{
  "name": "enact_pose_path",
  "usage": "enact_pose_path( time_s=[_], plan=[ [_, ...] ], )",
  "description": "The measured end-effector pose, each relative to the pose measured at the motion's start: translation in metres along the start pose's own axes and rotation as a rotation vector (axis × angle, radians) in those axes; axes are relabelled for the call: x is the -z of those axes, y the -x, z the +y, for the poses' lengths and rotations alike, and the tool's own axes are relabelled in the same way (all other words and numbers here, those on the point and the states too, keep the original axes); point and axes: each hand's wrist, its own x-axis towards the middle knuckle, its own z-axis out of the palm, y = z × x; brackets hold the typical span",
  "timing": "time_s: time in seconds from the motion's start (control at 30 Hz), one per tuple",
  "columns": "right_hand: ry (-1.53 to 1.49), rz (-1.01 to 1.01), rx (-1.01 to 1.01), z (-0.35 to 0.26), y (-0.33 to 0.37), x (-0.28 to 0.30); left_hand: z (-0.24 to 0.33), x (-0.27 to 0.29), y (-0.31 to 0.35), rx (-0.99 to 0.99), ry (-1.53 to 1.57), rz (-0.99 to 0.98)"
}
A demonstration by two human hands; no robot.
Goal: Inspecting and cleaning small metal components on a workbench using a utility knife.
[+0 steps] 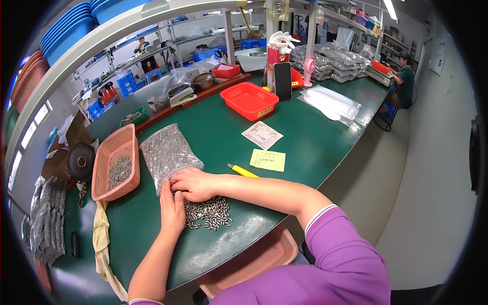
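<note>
Bag (pixel 171 151): clear plastic, bulging with small grey metal pieces (pixel 166 144), on our green worktop (pixel 209 126); likely heavy, slack, slippery.
Left hand (pixel 173 211), right hand (pixel 195 184): together at its near end; whether gripping, we cannot tell.
Hold: we judge both palms underneath safest.

- Your benchtop (pixel 203 118): plain dark green; reddish-brown rail (pixel 195 103) on its far edge.
- Your loose pieces (pixel 211 212), near the front edge: silver-grey with dark bands.
- Your bag (pixel 168 145), beyond them: clear, speckled silver-grey by its contents.
- Left of it, mesh basket (pixel 134 170): salmon pink.
- Tray (pixel 264 113) by the far rail: bright red, yellow label.
- Cutter (pixel 244 171): yellow.
- Slip (pixel 268 159): pale yellow, dark writing.
- Paper (pixel 262 135): whitish, reddish print.
- Your shirt (pixel 351 244): purple, white sleeve trim.
</note>
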Motion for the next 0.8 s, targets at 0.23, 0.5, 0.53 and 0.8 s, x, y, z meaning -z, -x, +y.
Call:
enact_pose_path(
  time_s=[0.23,0.5,0.53,0.8],
  plan=[
    [0.001,-0.265,0.0,-0.034,0.011,0.008,0.003,0.004,0.005,0.014,0.009,-0.032],
    [0.015,-0.297,0.068,-0.043,0.036,0.022,0.018,0.005,0.019,-0.082,-0.033,-0.125],
    [-0.045,-0.268,0.081,-0.04,0.04,0.025,0.022,0.004,0.021,-0.051,-0.035,-0.124],
    [-0.024,0.001,-0.163,-0.012,0.026,0.015,0.016,-0.005,0.016,-0.041,0.001,0.072]
  ],
)
